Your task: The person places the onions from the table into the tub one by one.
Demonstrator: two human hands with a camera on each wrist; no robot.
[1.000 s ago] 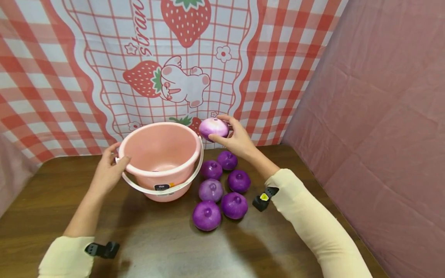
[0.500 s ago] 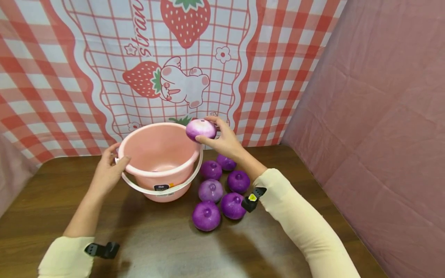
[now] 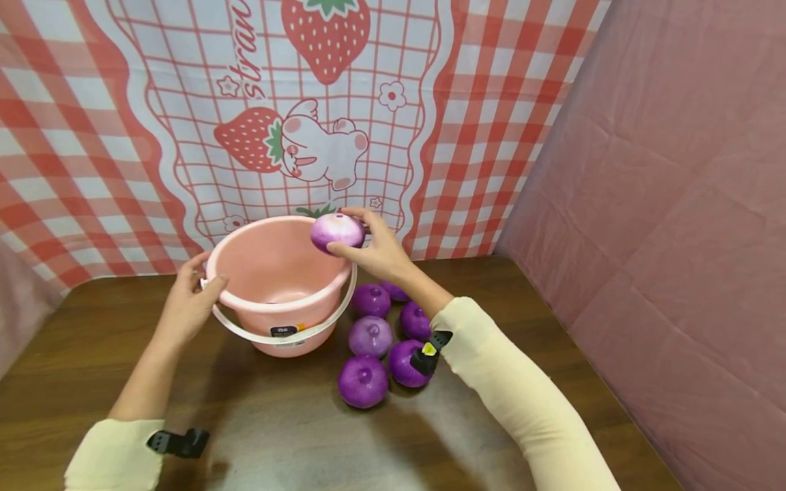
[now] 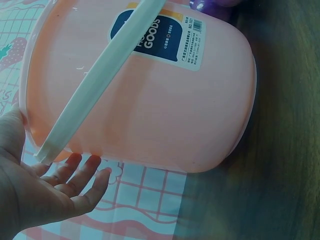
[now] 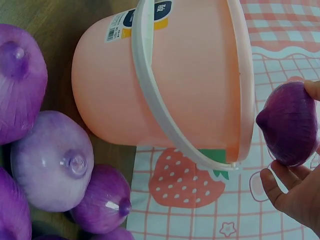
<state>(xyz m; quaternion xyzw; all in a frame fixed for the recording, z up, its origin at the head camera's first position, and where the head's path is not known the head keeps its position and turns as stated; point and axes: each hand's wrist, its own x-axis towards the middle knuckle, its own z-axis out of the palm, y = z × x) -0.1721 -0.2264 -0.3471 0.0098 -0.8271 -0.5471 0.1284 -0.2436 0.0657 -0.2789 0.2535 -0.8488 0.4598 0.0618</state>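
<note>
A pink bucket stands on the table with its white handle hanging down at the front. My left hand grips the bucket's left rim, thumb over the edge and fingers at the outer wall beside the handle joint. Between the thumb and fingers of my right hand is a purple onion, raised at the bucket's right rim and overlapping the opening in the head view. The right wrist view shows this onion with its pointed end toward the bucket.
Several purple onions lie grouped on the brown wooden table, right of the bucket. The right forearm passes over some of them. A strawberry-print cloth hangs behind the table, and a pink cloth hangs at the right.
My right hand has carried the onion left, from beyond the bucket's right side to over its right rim. The left hand keeps its hold on the rim, and the bucket stays in place.
</note>
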